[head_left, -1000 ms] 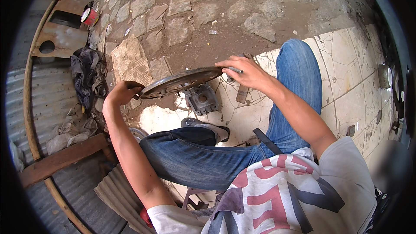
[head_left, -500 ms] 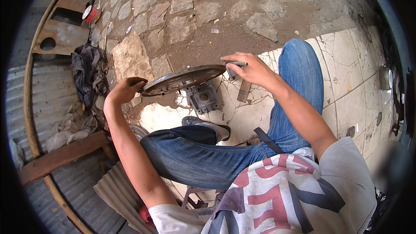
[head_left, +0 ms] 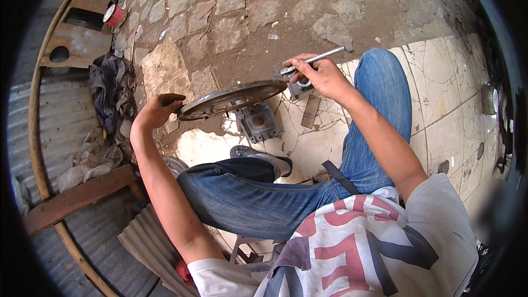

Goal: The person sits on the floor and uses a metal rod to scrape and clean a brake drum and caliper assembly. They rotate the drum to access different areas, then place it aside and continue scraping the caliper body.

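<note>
A large, dark, round metal disc (head_left: 220,104) lies slightly tilted on a grey metal block (head_left: 259,122) with a round boss. Beside the disc's left edge is my left hand (head_left: 157,113), its fingers stretched toward the rim and apart from the thumb. My right hand (head_left: 324,78) is closed around a slim, shiny metal rod (head_left: 328,55) just past the disc's right edge. The rod slants up to the right, with its lower end close to the rim. Partly behind this hand, a second grey metal part (head_left: 297,92) rests on the tiles.
A flat brown bar (head_left: 311,111) lies on the cracked white tiles (head_left: 434,88). Rough paving stones (head_left: 231,1) spread beyond. On the left are a dark crumpled cloth (head_left: 110,91), a red tin (head_left: 115,16), a wooden plank (head_left: 82,198) and corrugated metal sheets (head_left: 60,126).
My right hand has turned and lifted the rod, which now points up to the right. My left hand has loosened from the disc's rim. The disc has barely moved.
</note>
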